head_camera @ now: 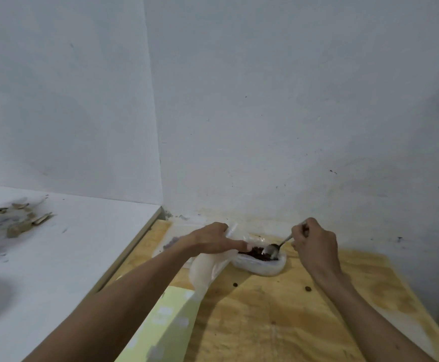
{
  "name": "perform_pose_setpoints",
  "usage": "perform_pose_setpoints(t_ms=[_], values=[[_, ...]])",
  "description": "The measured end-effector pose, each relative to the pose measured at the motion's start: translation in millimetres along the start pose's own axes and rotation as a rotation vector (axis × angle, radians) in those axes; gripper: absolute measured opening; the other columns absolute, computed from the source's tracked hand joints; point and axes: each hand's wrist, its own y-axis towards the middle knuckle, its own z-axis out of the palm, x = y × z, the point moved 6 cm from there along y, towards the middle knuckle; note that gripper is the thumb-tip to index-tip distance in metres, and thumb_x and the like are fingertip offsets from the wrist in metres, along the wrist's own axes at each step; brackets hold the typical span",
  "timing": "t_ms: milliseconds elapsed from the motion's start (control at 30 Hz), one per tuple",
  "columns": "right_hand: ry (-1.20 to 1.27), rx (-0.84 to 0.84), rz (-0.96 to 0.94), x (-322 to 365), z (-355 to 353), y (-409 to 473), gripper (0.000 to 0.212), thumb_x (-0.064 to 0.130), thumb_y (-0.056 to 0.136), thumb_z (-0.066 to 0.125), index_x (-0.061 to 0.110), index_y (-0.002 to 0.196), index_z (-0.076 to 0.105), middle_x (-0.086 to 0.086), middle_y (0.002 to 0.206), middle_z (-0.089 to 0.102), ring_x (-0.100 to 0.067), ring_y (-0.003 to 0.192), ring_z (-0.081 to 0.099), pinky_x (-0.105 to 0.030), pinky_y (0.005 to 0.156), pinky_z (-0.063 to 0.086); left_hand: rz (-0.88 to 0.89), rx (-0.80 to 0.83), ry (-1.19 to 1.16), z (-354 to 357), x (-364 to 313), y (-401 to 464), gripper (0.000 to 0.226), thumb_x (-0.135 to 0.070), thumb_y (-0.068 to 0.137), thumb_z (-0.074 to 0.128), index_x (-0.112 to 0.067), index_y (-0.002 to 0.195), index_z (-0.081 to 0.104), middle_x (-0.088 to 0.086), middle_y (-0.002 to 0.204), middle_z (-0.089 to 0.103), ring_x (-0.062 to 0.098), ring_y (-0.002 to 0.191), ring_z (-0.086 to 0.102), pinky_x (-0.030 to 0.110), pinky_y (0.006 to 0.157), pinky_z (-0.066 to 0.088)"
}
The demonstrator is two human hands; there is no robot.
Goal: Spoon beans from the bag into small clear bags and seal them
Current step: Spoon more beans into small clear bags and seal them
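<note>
The right hand point(311, 246) is curled around the top of a metal spoon point(275, 247), its fingers wrapped on the handle near the far end. The spoon slopes down and away to the left of that hand, and its bowl sits in the dark beans point(257, 254) inside the open bag point(265, 266), which lies on the wooden worktop point(278, 322) between the two hands. The left hand point(213, 240) grips the bag's mouth from the other side, thumb stretched along the rim just beside the beans and fingers curled over bunched plastic behind it. Below that hand a loose fold of clear plastic point(205, 273) hangs down toward the person; whether it is part of the same bag or a separate small bag cannot be told. Two stray beans point(235, 284) lie on the worktop nearer the person than the bag, one below each hand. Under the left forearm lies a pale yellow-green sheet point(166, 322). Far to the left of the left hand, a white surface point(69, 244) carries a few wooden clothes pegs point(22, 220).
</note>
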Motion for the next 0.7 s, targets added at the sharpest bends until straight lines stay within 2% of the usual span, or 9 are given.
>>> perform_pose_setpoints(t_ms=[133,200,267,367,433,500,600,700], values=[[0.136,-0.002,0.282,-20.1,15.9,-4.6,0.029,0.018,0.097,0.054,0.005,0.073,0.064,-0.004,0.057,0.071,-0.026,0.057,0.073,-0.046,0.067,0.062,0.0,0.006,-0.017,0.8,0.2,-2.3,0.083,-0.075,0.074,0.069,-0.01,0.123,0.054,0.0,0.109,0.053,0.018,0.094,0.052,0.027,0.064,0.037],[0.235,0.023,0.429,-27.7,21.2,-8.5,0.031,0.015,0.097,0.054,-0.001,0.074,0.068,-0.005,0.054,0.072,-0.023,0.052,0.073,-0.045,0.069,0.063,0.003,0.018,-0.007,1.1,1.4,-2.7,0.087,-0.076,0.074,0.067,-0.01,0.128,0.052,0.002,0.119,0.055,0.019,0.102,0.054,0.029,0.071,0.041],[0.334,0.029,0.527,-34.7,23.8,-9.4,0.031,0.015,0.096,0.054,-0.003,0.076,0.068,-0.01,0.057,0.073,-0.027,0.055,0.074,-0.048,0.073,0.064,-0.006,0.023,-0.011,0.3,4.2,-3.7,0.096,-0.077,0.074,0.067,-0.01,0.14,0.046,0.005,0.134,0.053,0.021,0.111,0.053,0.032,0.08,0.043],[0.402,0.027,0.59,-36.6,18.4,-5.9,0.03,0.015,0.094,0.054,-0.005,0.077,0.069,-0.011,0.058,0.074,-0.028,0.057,0.075,-0.048,0.079,0.063,0.003,0.003,-0.056,-5.6,7.2,-6.0,0.098,-0.075,0.073,0.069,-0.008,0.14,0.045,0.009,0.138,0.052,0.022,0.106,0.05,0.031,0.075,0.039],[0.416,0.014,0.598,-32.2,9.0,-2.3,0.03,0.014,0.093,0.053,-0.005,0.077,0.07,-0.011,0.059,0.074,-0.029,0.059,0.076,-0.048,0.081,0.063,0.018,-0.031,-0.066,-11.9,7.5,-7.7,0.093,-0.076,0.07,0.071,-0.01,0.132,0.048,0.008,0.13,0.054,0.018,0.098,0.049,0.029,0.072,0.038],[0.428,0.004,0.586,-26.2,-0.8,4.4,0.031,0.014,0.093,0.052,-0.007,0.078,0.07,-0.011,0.06,0.074,-0.029,0.061,0.076,-0.047,0.082,0.062,0.058,-0.078,-0.037,-17.9,4.3,-9.7,0.075,-0.072,0.073,0.072,-0.016,0.117,0.049,0.002,0.114,0.053,0.014,0.09,0.049,0.029,0.069,0.037],[0.46,0.001,0.549,-11.5,-13.5,18.9,0.031,0.015,0.091,0.052,-0.009,0.082,0.07,-0.013,0.061,0.075,-0.029,0.062,0.076,-0.044,0.082,0.062,0.134,-0.129,-0.094,-21.8,-3.1,-11.7,0.062,-0.063,0.076,0.076,-0.014,0.105,0.052,0.004,0.105,0.058,0.022,0.093,0.056,0.029,0.07,0.038],[0.501,-0.009,0.486,9.4,-23.7,34.9,0.028,0.014,0.088,0.054,-0.009,0.08,0.068,-0.015,0.061,0.074,-0.032,0.062,0.077,-0.049,0.083,0.062,0.168,-0.144,-0.137,-20.4,-10.3,-13.1,0.043,-0.055,0.078,0.079,-0.026,0.088,0.049,-0.009,0.085,0.051,0.008,0.076,0.049,0.025,0.064,0.034]])
